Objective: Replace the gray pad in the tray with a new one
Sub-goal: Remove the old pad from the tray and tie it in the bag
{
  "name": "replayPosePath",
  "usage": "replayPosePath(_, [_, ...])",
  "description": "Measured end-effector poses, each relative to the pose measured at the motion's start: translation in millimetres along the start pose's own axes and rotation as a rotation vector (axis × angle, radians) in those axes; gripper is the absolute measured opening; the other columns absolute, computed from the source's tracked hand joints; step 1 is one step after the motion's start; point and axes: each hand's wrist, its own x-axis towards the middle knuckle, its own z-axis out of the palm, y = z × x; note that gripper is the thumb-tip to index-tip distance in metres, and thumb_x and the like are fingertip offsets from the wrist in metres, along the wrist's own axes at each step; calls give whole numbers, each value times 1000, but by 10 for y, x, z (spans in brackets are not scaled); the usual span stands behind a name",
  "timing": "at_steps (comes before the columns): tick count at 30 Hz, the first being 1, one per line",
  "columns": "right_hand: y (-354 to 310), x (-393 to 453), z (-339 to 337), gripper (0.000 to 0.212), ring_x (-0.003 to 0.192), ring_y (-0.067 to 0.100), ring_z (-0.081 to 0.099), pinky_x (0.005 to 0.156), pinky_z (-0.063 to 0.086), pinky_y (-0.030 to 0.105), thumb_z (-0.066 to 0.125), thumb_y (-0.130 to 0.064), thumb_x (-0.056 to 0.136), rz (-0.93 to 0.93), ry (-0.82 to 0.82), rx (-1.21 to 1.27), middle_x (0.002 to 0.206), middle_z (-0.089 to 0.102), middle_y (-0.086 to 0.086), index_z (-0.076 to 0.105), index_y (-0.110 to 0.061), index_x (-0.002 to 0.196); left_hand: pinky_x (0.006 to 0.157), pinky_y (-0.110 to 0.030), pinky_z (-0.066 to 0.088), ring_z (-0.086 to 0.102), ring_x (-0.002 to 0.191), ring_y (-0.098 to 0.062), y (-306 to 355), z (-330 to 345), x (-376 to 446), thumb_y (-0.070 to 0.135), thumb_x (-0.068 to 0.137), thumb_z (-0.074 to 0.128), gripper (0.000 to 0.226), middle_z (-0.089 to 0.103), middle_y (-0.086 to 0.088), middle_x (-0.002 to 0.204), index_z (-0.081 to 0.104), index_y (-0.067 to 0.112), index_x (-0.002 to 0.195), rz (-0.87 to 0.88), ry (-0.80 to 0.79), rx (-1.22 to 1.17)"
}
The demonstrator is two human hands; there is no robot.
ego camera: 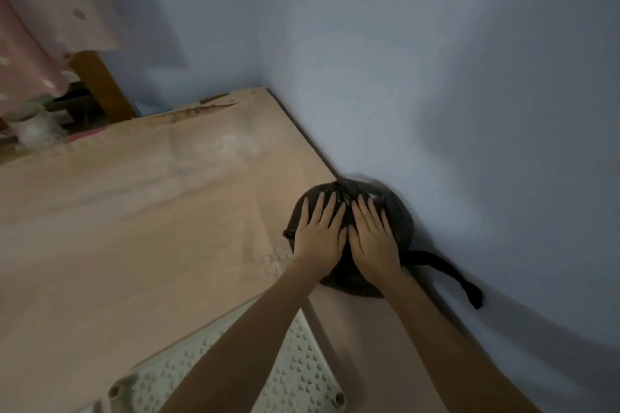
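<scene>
A blue wall bounds the peach bed, at whose near edge lies the pale perforated tray; no gray pad is visible in it, and whether the black bag against the wall holds one cannot be told. The step in hand appears to be flattening that bag, best done with even downward pressure from the centre outward, keeping its loose tie free. The left hand and right hand lie side by side, fingers straight and slightly spread, palms pressing the bag's top and gripping nothing.
</scene>
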Motion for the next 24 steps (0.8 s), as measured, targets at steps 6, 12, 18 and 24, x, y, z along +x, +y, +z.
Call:
replayPosePath(6, [31, 141, 280, 50, 145, 5, 1, 119, 8, 32, 18, -30, 101, -213, -130, 54, 157, 10, -5, 20, -19, 149, 115, -48, -14, -1, 146, -29, -356, 348, 128, 42, 97, 6, 60, 14, -9, 158, 19, 15, 149, -33, -66, 111])
replayPosePath(12, [-61, 476, 443, 51, 145, 7, -8, 118, -3, 31, 16, -28, 99, -366, -196, -3, 158, 8, -5, 23, -18, 148, 115, -47, -13, -6, 146, -28, -605, 526, 252, 43, 100, 15, 58, 6, -7, 159, 8, 15, 151, -115, -140, 100])
replayPosePath(18, [-298, 505, 181, 44, 144, 21, 21, 117, 22, 38, 34, -13, 95, -715, 42, 76, 151, 34, 8, 46, -8, 137, 118, -45, -7, -4, 146, -27, -905, 474, 262, 43, 99, 20, 62, 3, -9, 159, 2, 14, 151, -184, -178, 58])
replayPosePath(24, [-141, 318, 25, 48, 143, 24, 22, 119, 11, 44, 30, -24, 96, -164, 429, 57, 152, 28, 6, 36, -11, 142, 116, -50, 20, 29, 138, -36, -650, 79, 162, 32, 95, 33, 53, 36, -21, 146, 38, 1, 138, -471, 460, -335])
